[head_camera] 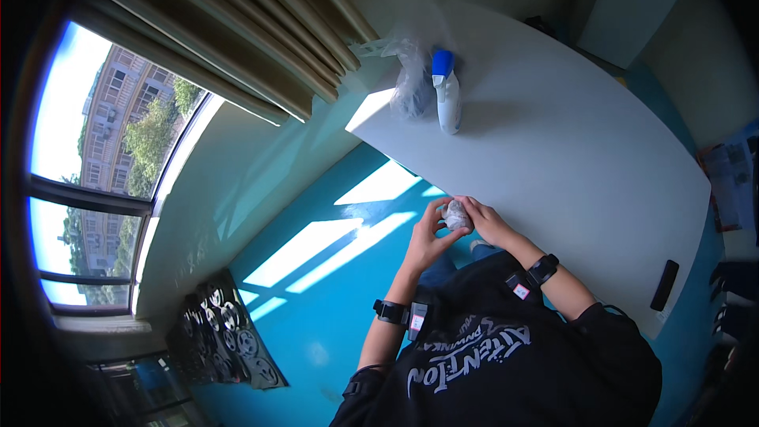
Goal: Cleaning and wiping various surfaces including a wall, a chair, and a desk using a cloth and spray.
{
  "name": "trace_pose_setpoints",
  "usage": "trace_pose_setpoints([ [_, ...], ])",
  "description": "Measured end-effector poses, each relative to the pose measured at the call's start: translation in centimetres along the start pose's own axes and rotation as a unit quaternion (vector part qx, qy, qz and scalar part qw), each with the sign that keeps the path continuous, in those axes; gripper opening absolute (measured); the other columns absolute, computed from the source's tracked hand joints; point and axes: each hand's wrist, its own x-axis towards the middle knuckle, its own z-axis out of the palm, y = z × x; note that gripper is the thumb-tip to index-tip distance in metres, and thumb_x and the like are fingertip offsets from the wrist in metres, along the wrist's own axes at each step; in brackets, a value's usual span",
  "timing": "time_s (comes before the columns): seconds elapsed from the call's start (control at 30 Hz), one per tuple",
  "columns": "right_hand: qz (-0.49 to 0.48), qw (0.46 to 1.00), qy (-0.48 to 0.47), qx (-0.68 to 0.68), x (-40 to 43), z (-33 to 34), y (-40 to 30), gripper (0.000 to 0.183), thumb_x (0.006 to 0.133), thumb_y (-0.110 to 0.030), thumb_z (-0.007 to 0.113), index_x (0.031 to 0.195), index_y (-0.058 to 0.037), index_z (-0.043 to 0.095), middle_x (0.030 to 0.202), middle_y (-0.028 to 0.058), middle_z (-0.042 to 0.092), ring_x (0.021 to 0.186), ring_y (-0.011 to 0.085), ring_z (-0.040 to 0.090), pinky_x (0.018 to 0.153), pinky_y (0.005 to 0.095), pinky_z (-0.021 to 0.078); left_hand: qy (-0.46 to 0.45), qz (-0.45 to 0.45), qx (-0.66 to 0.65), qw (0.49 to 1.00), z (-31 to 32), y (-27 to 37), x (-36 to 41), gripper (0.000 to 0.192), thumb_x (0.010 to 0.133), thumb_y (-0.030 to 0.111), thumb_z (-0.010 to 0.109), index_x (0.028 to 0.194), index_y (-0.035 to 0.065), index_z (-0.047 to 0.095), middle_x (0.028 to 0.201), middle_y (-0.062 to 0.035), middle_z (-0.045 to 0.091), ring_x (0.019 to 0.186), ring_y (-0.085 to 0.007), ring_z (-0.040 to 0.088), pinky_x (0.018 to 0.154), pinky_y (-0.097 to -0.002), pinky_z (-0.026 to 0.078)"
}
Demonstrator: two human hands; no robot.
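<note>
Just off the near edge of the white table (569, 148), both my hands are gathered around a small crumpled whitish wad (457, 216). It looks like paper or cloth; which one I cannot tell. My left hand (430, 234) cups it from the left and below, with its thumb along the lower side. My right hand (489, 222) presses on it from the upper right. Parts of the wad are hidden behind the fingers. Farther off on the table stands a white spray bottle (449, 101) with a blue head, beside a clear plastic bag (410, 86) with something dark inside.
A black oblong object (665, 284) lies near the table's right end. Beige curtains (237, 24) hang by the window (95, 237) on the left. Sunlight patches fall on the turquoise floor (308, 332). A dark patterned mat (237, 332) is at the lower left.
</note>
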Motion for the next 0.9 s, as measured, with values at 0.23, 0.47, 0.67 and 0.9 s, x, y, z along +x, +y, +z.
trace_pose_setpoints([
  [0.23, 0.109, 0.963, -0.012, 0.244, 4.8, 3.0, -3.7, 0.023, 0.091, -0.018, 0.043, 0.103, -0.0007, 0.052, 0.092, 0.0051, 0.057, 0.083, 0.0110, 0.057, 0.075, 0.0253, 0.0464, -0.007, 0.071, 0.095, 0.993, -8.2, 0.3, 4.9, 0.056, 0.066, 0.020, 0.074, 0.109, -0.0030, 0.047, 0.088, -0.0130, 0.057, 0.074, -0.0191, 0.060, 0.061, -0.0295, 0.050],
  [0.47, 0.098, 0.972, 0.117, 0.181, 5.6, 6.8, -4.2, 0.022, 0.080, -0.017, 0.061, 0.093, -0.0007, 0.055, 0.081, 0.0014, 0.056, 0.073, 0.0079, 0.050, 0.066, 0.0244, 0.0427, -0.066, 0.038, 0.113, 0.991, -12.9, -1.9, 6.9, 0.048, 0.063, 0.023, 0.077, 0.093, -0.0008, 0.048, 0.084, -0.0107, 0.057, 0.069, -0.0188, 0.060, 0.059, -0.0275, 0.048],
  [0.67, -0.048, 0.957, 0.262, -0.112, 6.4, 7.2, -7.9, 0.023, 0.074, -0.010, 0.063, 0.091, 0.0007, 0.052, 0.078, 0.0094, 0.056, 0.067, 0.0163, 0.052, 0.063, 0.0272, 0.0419, -0.196, -0.027, 0.022, 0.980, -15.2, -0.7, 7.8, 0.040, 0.069, 0.020, 0.074, 0.090, 0.0017, 0.045, 0.086, -0.0066, 0.054, 0.079, -0.0117, 0.054, 0.069, -0.0229, 0.045],
  [0.9, -0.030, 0.941, 0.326, -0.081, 4.3, 4.2, -8.1, 0.020, 0.076, -0.009, 0.062, 0.091, -0.0008, 0.053, 0.081, 0.0123, 0.058, 0.068, 0.0217, 0.056, 0.061, 0.0295, 0.0441, -0.298, -0.122, -0.158, 0.933, -12.1, 0.2, 10.3, 0.032, 0.084, 0.022, 0.058, 0.103, -0.0017, 0.049, 0.086, -0.0056, 0.058, 0.076, -0.0108, 0.057, 0.072, -0.0238, 0.046],
])
